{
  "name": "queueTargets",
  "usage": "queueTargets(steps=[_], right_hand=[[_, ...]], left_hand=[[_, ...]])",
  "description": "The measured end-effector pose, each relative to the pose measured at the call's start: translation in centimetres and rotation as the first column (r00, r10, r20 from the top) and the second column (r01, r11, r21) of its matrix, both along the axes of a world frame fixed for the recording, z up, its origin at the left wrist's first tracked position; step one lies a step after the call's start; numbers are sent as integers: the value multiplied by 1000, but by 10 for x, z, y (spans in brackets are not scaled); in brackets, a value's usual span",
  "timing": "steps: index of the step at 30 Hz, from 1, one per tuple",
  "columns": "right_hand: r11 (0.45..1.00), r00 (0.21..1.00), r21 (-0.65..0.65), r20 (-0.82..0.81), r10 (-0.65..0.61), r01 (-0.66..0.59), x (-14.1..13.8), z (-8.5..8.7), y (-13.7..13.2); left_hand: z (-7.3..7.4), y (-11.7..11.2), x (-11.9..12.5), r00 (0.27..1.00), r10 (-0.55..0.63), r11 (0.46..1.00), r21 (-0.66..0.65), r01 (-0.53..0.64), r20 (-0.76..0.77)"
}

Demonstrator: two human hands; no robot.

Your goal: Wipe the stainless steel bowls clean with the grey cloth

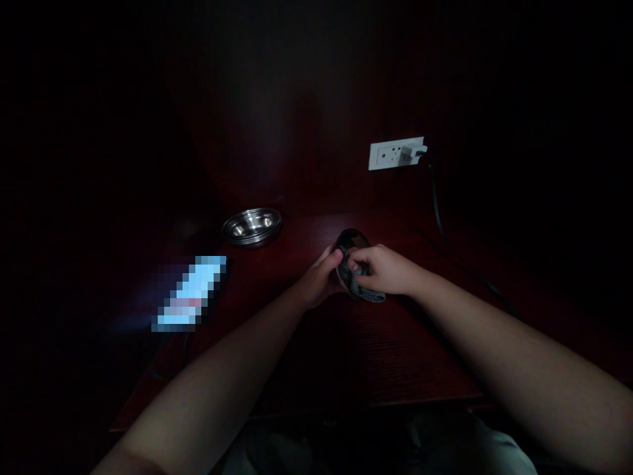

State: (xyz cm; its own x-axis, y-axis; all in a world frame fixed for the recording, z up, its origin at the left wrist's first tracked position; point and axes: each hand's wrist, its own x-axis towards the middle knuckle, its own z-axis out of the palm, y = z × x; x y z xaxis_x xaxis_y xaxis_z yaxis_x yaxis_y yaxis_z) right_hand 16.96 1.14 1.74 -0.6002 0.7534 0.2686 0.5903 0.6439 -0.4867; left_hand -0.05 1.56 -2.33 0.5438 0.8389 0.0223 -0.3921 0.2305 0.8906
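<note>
Left hand (321,277): curled round the bowl (357,237), thumb at its rim
Right hand (384,270): closed on the bunched cloth (366,294) at the bowl's mouth
Bowl: tilted over the table (395,356); probably light, stiff, slick; best gripped by the rim
Cloth: likely soft, limp

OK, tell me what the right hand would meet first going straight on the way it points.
The cloth, which the right hand touches; past it, probably the bowl, then the left hand, though dim light leaves depth unclear.
</note>
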Motion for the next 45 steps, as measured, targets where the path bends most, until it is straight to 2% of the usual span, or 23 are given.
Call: queueTargets(steps=[9, 17, 22, 26, 30, 34, 39, 45], right_hand=[[980, 992, -163, 45, 121, -112, 6, 3, 0], [974, 989, -182, 21, 144, -138, 2, 2, -2], [990, 979, -83, -175, 102, -118, -5, -5, -2], [999, 934, 50, -356, 20, -2, -10, -9, -1], [971, 918, 212, -395, -18, 110, -11, -9, -2], [919, 937, 323, -330, -115, 227, -7, -8, 1], [875, 953, 380, -167, -253, 299, -2, -6, 7], [883, 936, 347, 43, -350, 314, -4, -2, 6]], left_hand=[[-3, 0, 0, 1000, 25, 999, 30, -25, -14], [-3, 0, 0, 999, 26, 999, 22, -25, -24], [-2, -2, 0, 1000, 16, 1000, 26, -15, -27], [-1, -2, -1, 999, 17, 998, 58, -14, -35], [-2, -1, 0, 999, 0, 999, 49, 1, -34], [-1, -1, 1, 999, 19, 1000, 14, -19, -38], [1, -2, 2, 999, 28, 1000, -6, -28, -17], [1, -2, 2, 999, 42, 999, -29, -42, 7]])
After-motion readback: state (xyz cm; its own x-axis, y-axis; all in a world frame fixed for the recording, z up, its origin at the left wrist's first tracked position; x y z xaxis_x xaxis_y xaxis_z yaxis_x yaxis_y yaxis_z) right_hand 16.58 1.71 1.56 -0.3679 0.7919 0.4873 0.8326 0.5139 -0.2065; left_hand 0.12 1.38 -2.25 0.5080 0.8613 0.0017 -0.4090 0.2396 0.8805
